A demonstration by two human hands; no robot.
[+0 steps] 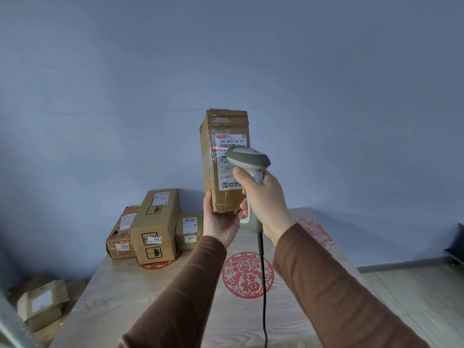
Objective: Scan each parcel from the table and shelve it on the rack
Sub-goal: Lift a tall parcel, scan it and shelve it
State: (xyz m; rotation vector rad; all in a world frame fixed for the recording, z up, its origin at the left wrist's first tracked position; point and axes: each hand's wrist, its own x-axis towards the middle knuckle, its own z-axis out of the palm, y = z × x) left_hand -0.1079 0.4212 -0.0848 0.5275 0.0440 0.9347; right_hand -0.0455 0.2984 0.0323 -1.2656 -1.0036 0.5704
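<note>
Three parcels crowd pale table; blue wall behind.

A pale, light-grained wooden tabletop carries three brown cardboard parcels grouped at its far left corner: a red-patterned box labelled 4058, a tall plain box labelled 1042 beside it, and a smaller box to the right. Round red paper-cut decorations lie flat on the wood.
</note>
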